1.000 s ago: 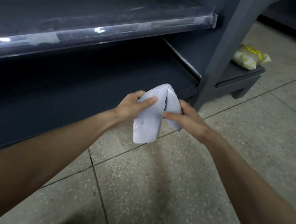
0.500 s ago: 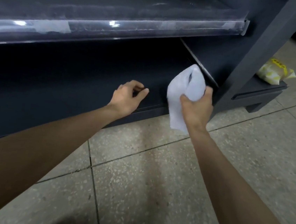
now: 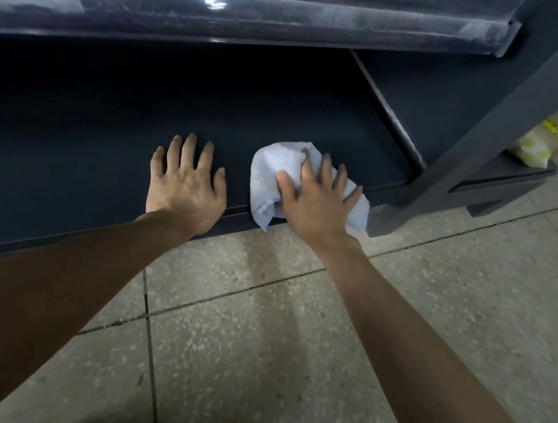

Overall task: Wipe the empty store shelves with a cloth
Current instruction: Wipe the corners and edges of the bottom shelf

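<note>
A crumpled pale blue cloth (image 3: pixel 271 171) lies on the front right part of the dark bottom shelf (image 3: pixel 88 143). My right hand (image 3: pixel 316 201) presses flat on the cloth with fingers spread, covering its right half. A corner of the cloth hangs over the shelf's front lip. My left hand (image 3: pixel 185 184) rests palm down on the bare shelf just left of the cloth, fingers spread, holding nothing.
An upper shelf with a clear plastic front strip (image 3: pixel 257 12) overhangs the bottom shelf. A dark metal upright (image 3: pixel 509 108) stands at the right end. A yellow and white packet (image 3: pixel 541 144) lies on the base beyond it. Speckled tiled floor (image 3: pixel 290 350) spreads below.
My right hand carried the cloth from in front of the shelf down onto the bottom shelf and flattened on it. My left hand let go of the cloth and settled flat on the shelf.
</note>
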`<state>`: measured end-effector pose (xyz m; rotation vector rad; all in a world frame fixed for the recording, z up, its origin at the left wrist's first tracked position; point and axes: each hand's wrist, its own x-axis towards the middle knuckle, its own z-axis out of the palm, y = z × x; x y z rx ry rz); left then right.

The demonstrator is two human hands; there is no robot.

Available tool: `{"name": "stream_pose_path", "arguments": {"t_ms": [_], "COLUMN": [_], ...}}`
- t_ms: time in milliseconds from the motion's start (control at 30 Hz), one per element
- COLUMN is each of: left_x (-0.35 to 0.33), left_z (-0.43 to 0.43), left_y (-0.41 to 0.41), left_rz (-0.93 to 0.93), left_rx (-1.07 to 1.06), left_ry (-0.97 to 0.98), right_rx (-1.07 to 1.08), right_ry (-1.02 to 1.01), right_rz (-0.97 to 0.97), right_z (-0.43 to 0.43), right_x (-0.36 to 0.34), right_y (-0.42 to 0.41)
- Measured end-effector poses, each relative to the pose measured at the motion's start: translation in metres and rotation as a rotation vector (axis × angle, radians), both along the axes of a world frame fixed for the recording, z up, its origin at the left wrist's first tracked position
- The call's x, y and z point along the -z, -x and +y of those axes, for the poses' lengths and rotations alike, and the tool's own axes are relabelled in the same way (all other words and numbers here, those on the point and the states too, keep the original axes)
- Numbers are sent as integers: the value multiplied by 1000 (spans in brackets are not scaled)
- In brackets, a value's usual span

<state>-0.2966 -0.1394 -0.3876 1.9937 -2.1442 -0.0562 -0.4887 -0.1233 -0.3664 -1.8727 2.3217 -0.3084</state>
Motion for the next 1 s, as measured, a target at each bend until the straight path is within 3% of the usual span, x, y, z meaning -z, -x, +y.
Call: {"name": "stream_pose_path", "arguments": {"t_ms": [233, 400, 467, 567, 633, 867, 1000], "left_x": [2, 0, -3, -12, -14, -4, 1], "left_z": [1, 1, 2, 7, 12, 34, 41], "left_y": [0, -1, -1, -7, -15, -38, -37], "left_rz": [7, 44, 155, 537, 640, 191, 62], "left_rx": [-4, -9, -22, -110, -168, -101, -21], "left_ry": [30, 37, 74, 188, 229, 71, 33], "right_rx": [28, -3, -74, -278, -350, -548, -265], "right_ry": [-186, -155, -198, -189, -133, 321, 293], "right_rz": [81, -204, -232, -90, -36, -133, -200], "right_z": [-58, -101, -106, -90, -67, 33, 89], "right_x": [-6, -29, -34, -31, -25, -13, -4], "right_y": [20, 35, 19, -15, -28, -21, 15]}}
